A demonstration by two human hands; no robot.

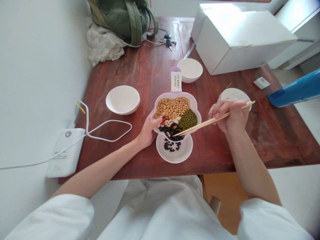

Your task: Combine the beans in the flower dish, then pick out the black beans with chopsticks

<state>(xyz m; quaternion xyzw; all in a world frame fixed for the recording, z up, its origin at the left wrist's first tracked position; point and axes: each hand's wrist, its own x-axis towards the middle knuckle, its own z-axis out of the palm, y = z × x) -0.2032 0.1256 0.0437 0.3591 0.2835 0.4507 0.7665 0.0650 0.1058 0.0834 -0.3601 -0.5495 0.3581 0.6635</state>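
Observation:
My left hand (148,130) grips the near left rim of a flower-shaped dish (197,111) with a handle, filled with yellow soybeans, green mung beans, black beans and a few red and white ones. My right hand (230,116) is closed on a pair of wooden chopsticks (212,120), whose tips reach into the black beans at the dish's near edge. Just below the dish sits a small white bowl (183,154) with several black beans in it.
Three more white bowls stand on the red-brown wooden table (262,140): one at left (122,99), one behind the dish (190,69), one behind my right hand (231,93). A white box (237,40), green bag (125,18), keys (168,41), white power bank (65,151) with cable and blue object (296,89) surround them.

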